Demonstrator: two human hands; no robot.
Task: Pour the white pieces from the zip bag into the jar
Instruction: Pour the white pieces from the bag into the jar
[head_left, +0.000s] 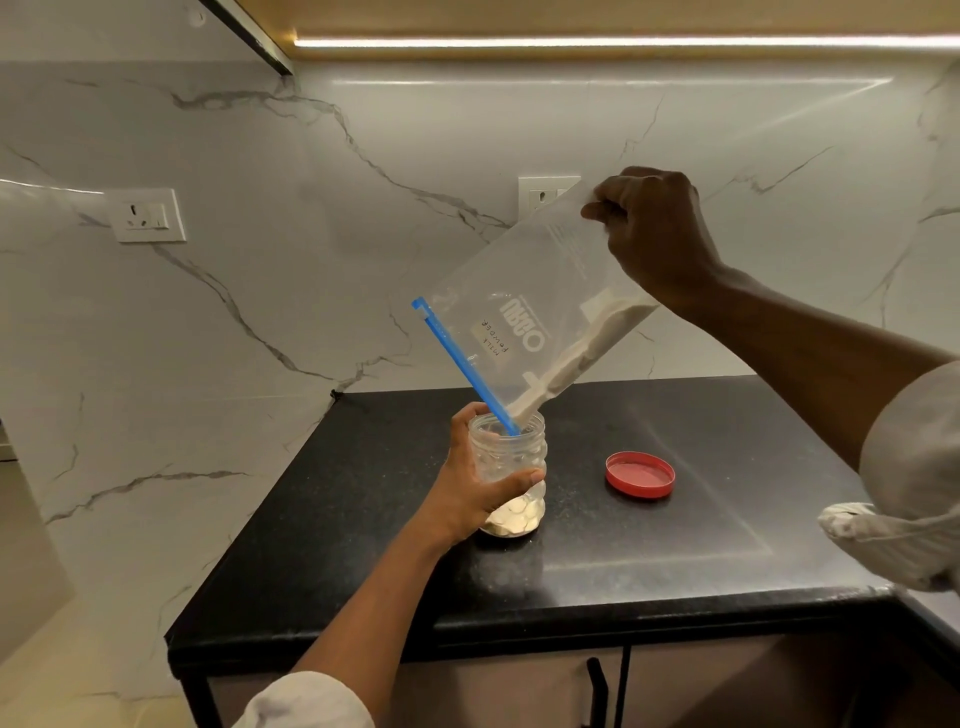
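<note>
A clear plastic jar (511, 452) stands on the black counter (675, 545), and my left hand (472, 483) grips its side. White pieces (514, 517) lie in the jar's bottom. My right hand (654, 234) pinches the raised bottom corner of a clear zip bag (524, 312) with a blue zip strip (462, 364). The bag hangs tilted, its open mouth corner inside the jar's rim. White pieces (587, 348) slide along the bag's lower edge toward the jar.
A red lid (640, 474) lies on the counter to the right of the jar. Marble walls with two sockets (147, 215) stand behind and to the left. The counter's front edge (519, 631) runs above cabinet doors.
</note>
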